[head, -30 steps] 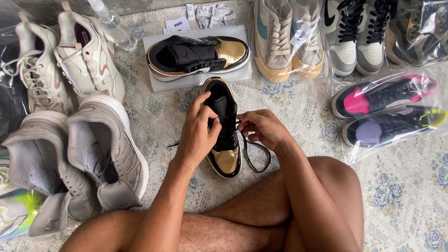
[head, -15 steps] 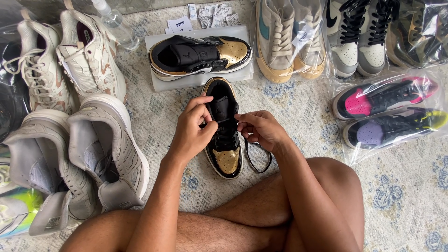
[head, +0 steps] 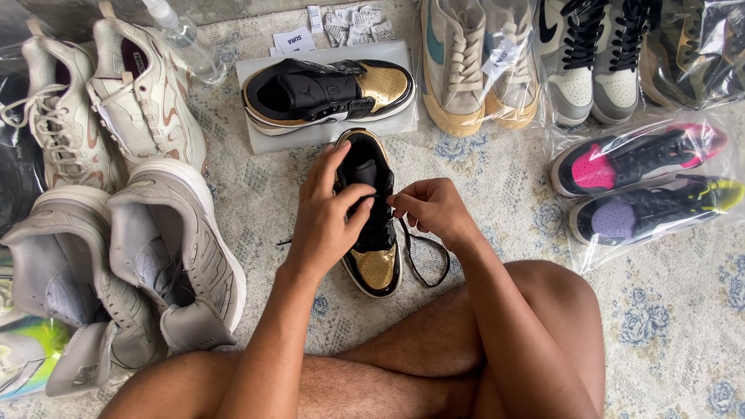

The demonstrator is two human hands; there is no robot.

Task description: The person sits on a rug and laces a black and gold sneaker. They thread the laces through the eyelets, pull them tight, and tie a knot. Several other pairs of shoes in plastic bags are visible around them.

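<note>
Black lace (head: 425, 260) is pinched in your right hand (head: 434, 209), pulled out sideways. Your left hand (head: 330, 221) curls half shut on the shoe (head: 371, 225), steadying it on the rug (head: 504, 186).

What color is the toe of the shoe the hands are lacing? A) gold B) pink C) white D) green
A: the black shoe under the left hand and right hand has a shiny gold toe, like its mate lying on the white sheet beyond it.
</note>
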